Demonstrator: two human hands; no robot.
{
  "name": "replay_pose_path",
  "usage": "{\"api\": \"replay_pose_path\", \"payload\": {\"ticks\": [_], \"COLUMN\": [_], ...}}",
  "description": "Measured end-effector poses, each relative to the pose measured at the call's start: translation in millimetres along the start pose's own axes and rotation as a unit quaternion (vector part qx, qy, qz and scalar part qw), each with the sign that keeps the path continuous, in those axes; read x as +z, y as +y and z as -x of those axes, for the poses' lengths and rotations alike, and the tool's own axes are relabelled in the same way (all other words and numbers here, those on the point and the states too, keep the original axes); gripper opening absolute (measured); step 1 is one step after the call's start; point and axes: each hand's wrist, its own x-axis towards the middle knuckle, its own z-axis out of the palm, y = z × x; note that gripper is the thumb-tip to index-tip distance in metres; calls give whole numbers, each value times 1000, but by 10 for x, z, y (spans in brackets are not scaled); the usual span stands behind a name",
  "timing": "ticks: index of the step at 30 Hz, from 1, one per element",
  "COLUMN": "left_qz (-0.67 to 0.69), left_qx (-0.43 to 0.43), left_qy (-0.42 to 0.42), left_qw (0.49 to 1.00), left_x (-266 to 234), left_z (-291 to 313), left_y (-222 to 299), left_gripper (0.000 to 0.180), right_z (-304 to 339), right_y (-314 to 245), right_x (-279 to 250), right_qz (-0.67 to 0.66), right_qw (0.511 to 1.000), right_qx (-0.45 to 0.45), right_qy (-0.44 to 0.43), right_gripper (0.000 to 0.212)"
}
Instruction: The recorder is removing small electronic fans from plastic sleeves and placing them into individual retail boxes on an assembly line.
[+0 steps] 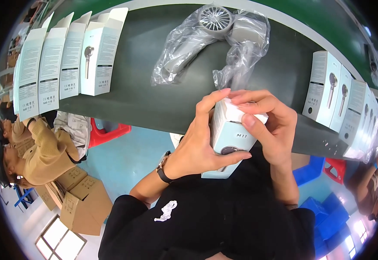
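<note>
A pale blue and white carton (237, 135) with a picture of a small handheld fan stands tilted in front of my chest. My left hand (201, 138) is wrapped round its side, thumb across the front. The fingers of my right hand (272, 121) are bent over the top end, with the thumb pressed at the upper front edge near the white flap. Whether the flap is fully tucked in is hidden by my fingers. Just beyond my hands on the dark table (132, 86) lie two grey handheld fans in clear plastic bags, the left fan (184, 47) and the right fan (245, 39).
Several cartons with open top flaps (72, 60) stand in a row at the left. Another row of closed cartons (332, 93) lines the table's right side. A person in a tan sweater (50, 154) sits at the left, above brown cardboard boxes (87, 203). Blue bins (327, 221) stand at lower right.
</note>
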Motion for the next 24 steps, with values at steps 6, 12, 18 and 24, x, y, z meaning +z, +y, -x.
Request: {"api": "replay_pose_path", "payload": {"ticks": [6, 12, 18, 24], "left_qz": [46, 59, 238, 379], "left_qx": [7, 23, 10, 48], "left_qy": [50, 58, 78, -8], "left_qw": [998, 996, 968, 924], "left_x": [61, 108, 442, 1792], "left_z": [23, -61, -863, -2059], "left_y": [-58, -31, 459, 625], "left_gripper": [91, 69, 54, 43], "right_z": [-73, 118, 620, 1027], "right_y": [-47, -193, -390, -606], "right_x": [-263, -415, -598, -1059], "right_qz": [20, 164, 273, 233], "right_qw": [993, 974, 896, 772], "right_qx": [-10, 1, -285, -333], "right_qy": [-119, -153, 204, 488], "right_gripper": [18, 39, 40, 25]}}
